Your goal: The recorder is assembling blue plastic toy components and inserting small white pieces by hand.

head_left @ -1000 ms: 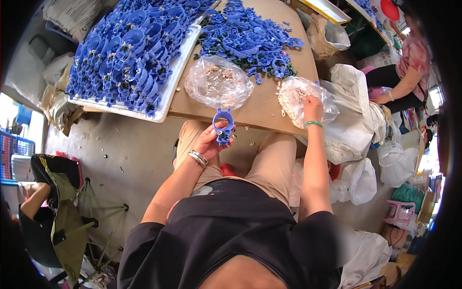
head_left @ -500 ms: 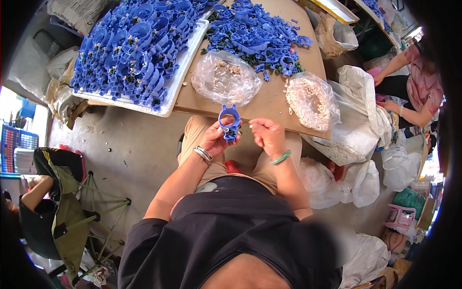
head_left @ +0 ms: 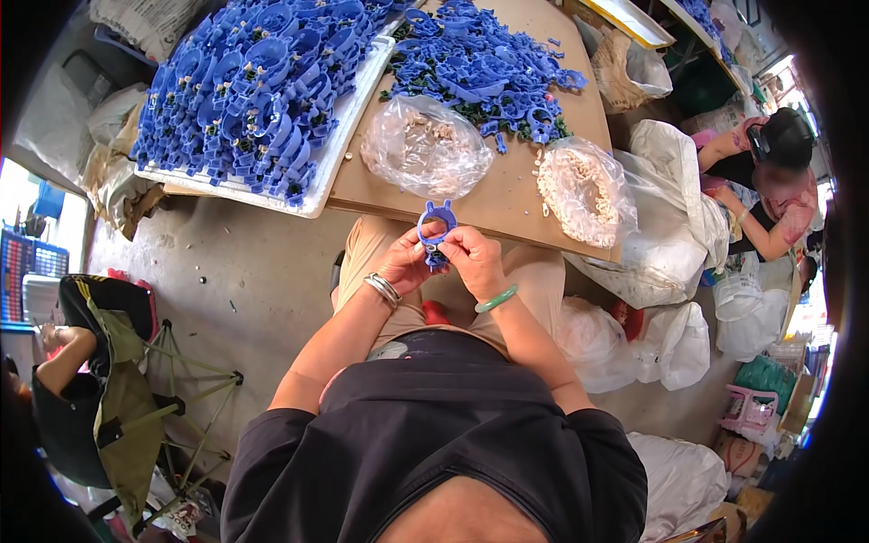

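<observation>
Between my hands, just off the table's near edge, is a blue plastic ring-shaped part (head_left: 436, 214) with two small ear-like tips at its top. My left hand (head_left: 405, 260) is closed around its lower left side. Fingers of my right hand (head_left: 476, 258) pinch at the lower part of the same piece; whether they hold something small there is hidden. Just beyond, a clear plastic bag (head_left: 426, 147) with small pale pieces lies on the table (head_left: 520, 217). To its right is another open bag of small cream-coloured pieces (head_left: 579, 195).
A white foam tray (head_left: 348, 131) piled with blue parts (head_left: 244, 90) fills the far left. More loose blue parts (head_left: 484, 68) are heaped on the table's far side. White sacks (head_left: 670, 208) and a person (head_left: 778, 172) are at the right. A folding chair (head_left: 127, 407) stands at the left.
My right hand has come left from beside the blue ring part onto its lower part. The left hand has stayed nearly in place. The person at the right has leaned forward.
</observation>
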`<state>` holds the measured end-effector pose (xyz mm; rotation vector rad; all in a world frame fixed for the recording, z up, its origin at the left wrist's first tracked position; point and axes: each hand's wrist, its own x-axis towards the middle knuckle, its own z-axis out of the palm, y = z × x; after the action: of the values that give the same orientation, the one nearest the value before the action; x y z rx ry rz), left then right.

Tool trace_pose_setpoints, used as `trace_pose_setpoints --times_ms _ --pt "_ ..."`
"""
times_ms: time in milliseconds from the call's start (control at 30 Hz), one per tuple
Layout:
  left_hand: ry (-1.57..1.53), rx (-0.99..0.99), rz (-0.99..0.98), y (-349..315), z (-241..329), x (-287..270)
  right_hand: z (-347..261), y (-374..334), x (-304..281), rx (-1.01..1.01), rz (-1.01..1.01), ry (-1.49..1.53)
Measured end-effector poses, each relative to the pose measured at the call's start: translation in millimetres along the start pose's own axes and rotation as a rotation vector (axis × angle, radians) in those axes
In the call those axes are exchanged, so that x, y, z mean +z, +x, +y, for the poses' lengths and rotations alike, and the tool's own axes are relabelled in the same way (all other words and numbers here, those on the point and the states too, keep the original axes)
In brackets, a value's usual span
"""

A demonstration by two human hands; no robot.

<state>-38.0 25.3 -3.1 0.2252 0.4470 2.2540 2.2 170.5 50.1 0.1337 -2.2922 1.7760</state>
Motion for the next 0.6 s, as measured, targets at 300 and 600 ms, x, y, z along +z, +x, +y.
trace_pose_setpoints --times_ms 300,600 --pt "-0.011 0.075 0.029 2.5 3.4 0.7 -11.9 2.9 -8.6 -0.293 -0.082 -0.369" --pt "-0.003 0.062 0.002 0.7 1.5 1.3 -5.7 -0.8 -4.3 -0.292 0.045 -0.362"
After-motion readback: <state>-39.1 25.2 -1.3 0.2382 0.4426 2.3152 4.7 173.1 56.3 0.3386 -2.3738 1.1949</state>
